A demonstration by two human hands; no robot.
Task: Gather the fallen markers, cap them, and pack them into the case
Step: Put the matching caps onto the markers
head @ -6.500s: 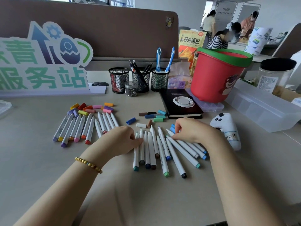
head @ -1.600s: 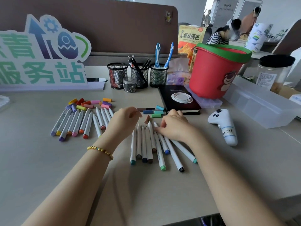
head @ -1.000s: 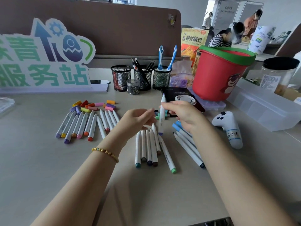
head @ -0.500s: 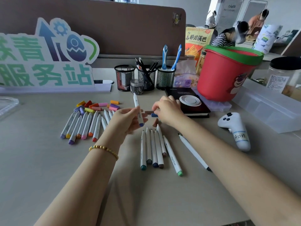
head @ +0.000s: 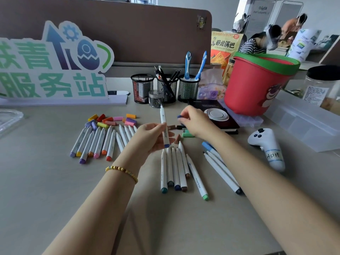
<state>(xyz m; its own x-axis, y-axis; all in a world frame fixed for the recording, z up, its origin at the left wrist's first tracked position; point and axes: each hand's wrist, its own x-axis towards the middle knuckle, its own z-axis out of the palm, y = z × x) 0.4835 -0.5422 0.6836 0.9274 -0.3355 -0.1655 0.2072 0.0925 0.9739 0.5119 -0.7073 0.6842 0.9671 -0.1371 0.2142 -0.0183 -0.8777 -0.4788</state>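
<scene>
One marker up, one cap pinched

The left hand grips a marker upright above the desk. The right hand pinches what looks like a blue cap just beside it.

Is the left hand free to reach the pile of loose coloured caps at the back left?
Probably not yet: the left hand grips a white marker with a blue end. Otherwise, the loose coloured caps lie unobstructed.

Bright soft daylight, faint shadows, wide-angle bending at edges, slight blur
</scene>
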